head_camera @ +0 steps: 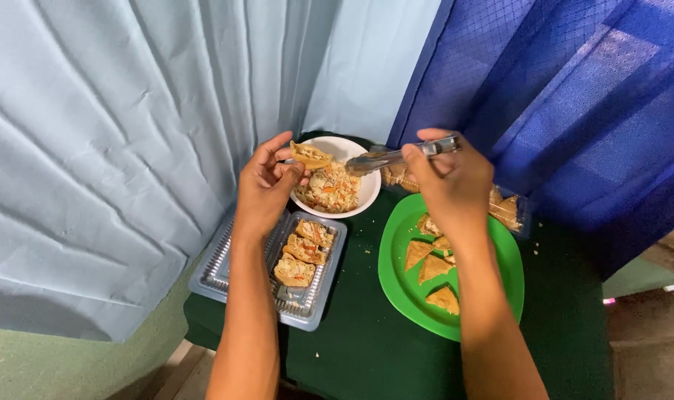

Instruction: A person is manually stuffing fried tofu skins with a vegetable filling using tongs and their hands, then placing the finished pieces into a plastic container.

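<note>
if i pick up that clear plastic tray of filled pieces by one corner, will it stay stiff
Probably not: the clear ribbed plastic tray looks thin, so it may flex. The three stuffed tofu pieces sit loose and could slide. It is likely light.

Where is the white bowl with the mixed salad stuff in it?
In the head view, the white bowl sits at the back of the green table, between the left hand and the right hand, just behind the clear tray and left of the green plate.
</note>
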